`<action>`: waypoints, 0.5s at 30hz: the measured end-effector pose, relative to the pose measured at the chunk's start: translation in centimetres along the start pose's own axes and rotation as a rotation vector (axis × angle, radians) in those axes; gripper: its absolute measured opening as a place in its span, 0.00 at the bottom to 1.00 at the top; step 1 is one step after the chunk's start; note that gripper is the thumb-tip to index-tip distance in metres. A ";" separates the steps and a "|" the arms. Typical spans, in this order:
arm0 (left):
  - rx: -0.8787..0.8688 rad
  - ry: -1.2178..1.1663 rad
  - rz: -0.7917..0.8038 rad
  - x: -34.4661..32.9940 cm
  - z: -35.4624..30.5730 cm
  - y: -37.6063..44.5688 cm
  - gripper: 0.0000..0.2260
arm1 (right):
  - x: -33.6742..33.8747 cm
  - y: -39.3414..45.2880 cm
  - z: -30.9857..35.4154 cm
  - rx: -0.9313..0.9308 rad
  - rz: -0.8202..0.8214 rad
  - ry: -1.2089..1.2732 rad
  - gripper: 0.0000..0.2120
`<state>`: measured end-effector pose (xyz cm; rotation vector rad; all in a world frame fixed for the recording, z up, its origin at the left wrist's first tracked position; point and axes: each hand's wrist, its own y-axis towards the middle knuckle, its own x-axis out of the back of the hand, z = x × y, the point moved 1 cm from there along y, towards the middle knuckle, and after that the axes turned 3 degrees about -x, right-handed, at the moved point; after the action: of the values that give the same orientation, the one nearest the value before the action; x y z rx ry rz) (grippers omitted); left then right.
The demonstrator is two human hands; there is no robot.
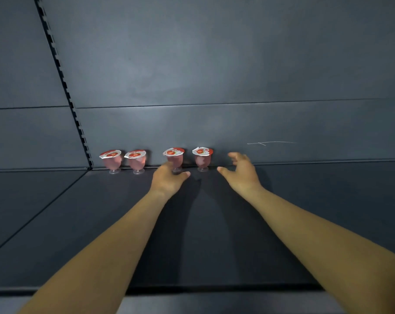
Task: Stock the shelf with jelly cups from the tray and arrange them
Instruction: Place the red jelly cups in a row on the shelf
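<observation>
Several pink jelly cups with red-and-white strawberry lids stand in a row against the back wall of the dark shelf [214, 223]. Two stand close together at the left [111, 160] [136, 162]. After a gap come a third cup [175, 158] and a fourth cup [202, 159]. My left hand [169, 179] lies in front of the third cup's foot, fingers at its left side, thumb spread to the right. My right hand [243, 172] hovers just right of the fourth cup, fingers apart and holding nothing. The tray is out of view.
A slotted upright [65, 87] runs down the back panel to the left of the cups. A seam separates a neighbouring shelf board [22, 200] on the left. The shelf's front edge [214, 288] crosses under my forearms. A pale scratch [271, 142] marks the back wall.
</observation>
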<state>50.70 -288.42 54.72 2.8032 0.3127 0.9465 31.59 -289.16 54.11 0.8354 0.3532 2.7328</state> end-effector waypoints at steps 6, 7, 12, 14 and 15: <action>-0.306 0.467 0.222 1.1 -5.6 -6.7 0.27 | 10.3 -5.8 -1.0 0.280 0.037 -0.468 0.29; -0.335 0.538 0.250 0.9 -6.7 -8.1 0.27 | 12.0 -6.9 -1.0 0.293 0.042 -0.518 0.31; -0.492 0.776 0.230 -0.6 -12.2 -15.8 0.29 | 20.4 -13.1 -1.4 0.347 0.074 -0.696 0.34; -0.534 0.791 0.202 -1.6 -14.0 -19.0 0.30 | 23.2 -15.7 -1.8 0.372 0.077 -0.716 0.34; -0.558 0.784 0.186 -2.2 -14.7 -20.7 0.29 | 24.4 -17.0 -2.2 0.386 0.074 -0.711 0.34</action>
<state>37.00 -267.67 60.37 1.8879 -0.1223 1.8144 13.79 -265.87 59.62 1.8565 0.6989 2.2408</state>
